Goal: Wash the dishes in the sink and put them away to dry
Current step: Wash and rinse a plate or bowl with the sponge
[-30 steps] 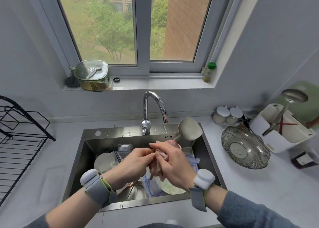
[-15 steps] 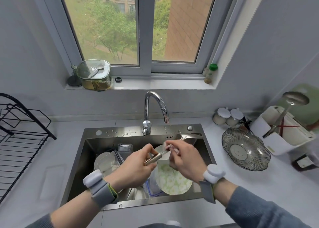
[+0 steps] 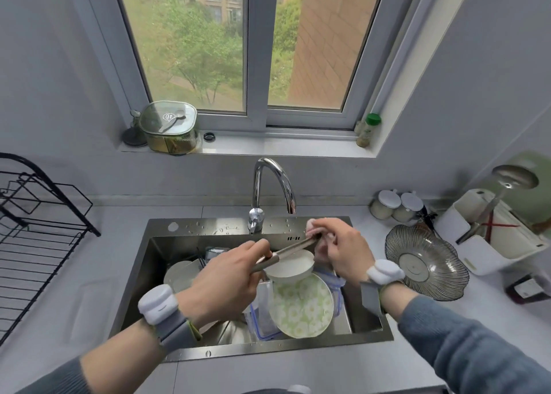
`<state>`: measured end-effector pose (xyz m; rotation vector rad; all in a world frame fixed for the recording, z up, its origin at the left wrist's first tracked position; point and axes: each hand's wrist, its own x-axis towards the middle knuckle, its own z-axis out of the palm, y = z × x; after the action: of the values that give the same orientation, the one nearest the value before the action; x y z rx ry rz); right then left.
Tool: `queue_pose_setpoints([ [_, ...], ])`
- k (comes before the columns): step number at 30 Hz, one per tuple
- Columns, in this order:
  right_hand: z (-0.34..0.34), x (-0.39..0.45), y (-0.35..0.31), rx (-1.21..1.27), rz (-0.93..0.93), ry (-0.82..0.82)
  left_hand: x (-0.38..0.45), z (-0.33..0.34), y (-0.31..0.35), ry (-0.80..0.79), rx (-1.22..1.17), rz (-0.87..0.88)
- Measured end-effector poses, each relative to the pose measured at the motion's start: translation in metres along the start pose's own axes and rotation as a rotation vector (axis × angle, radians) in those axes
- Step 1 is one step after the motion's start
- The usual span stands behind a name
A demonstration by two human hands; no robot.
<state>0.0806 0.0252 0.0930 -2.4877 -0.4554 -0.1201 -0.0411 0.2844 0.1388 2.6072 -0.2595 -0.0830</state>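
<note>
The steel sink [image 3: 155, 277] fills the centre, its tap [image 3: 272, 185] at twelve o'clock. A black drying rack [image 3: 38, 244] stands at nine o'clock, a ribbed glass bowl [image 3: 426, 262] at three. In the basin lie a green-patterned plate [image 3: 301, 310] and, just above it, a white bowl [image 3: 290, 267]. The left hand [image 3: 229, 283] grips the near end of a metal utensil handle [image 3: 290, 250] above the bowl; the right hand [image 3: 343, 247] pinches a pinkish cloth [image 3: 320, 252] around its far end, towards one o'clock.
</note>
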Motion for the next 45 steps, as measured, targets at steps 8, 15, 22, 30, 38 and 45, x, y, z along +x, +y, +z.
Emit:
queue_pose_setpoints([
  [8,-0.004,0.034,0.030,0.095,0.463,-0.016,0.001,-0.003,0.000,-0.002,0.182,0.052],
  [15,-0.002,0.024,0.032,0.033,0.481,-0.042,-0.005,-0.003,-0.006,0.009,0.218,0.056],
  [22,0.026,-0.006,-0.039,0.067,0.102,-0.044,0.001,-0.001,-0.008,0.040,0.178,-0.003],
  [30,0.032,-0.020,-0.050,0.087,-0.189,-0.155,0.000,-0.001,-0.009,0.032,0.154,-0.024],
  [38,-0.001,0.016,-0.011,0.075,-0.003,0.023,-0.001,-0.008,-0.003,0.059,0.147,0.020],
  [45,-0.010,0.035,0.035,0.084,0.508,-0.019,-0.007,-0.008,-0.002,0.046,0.168,0.041],
])
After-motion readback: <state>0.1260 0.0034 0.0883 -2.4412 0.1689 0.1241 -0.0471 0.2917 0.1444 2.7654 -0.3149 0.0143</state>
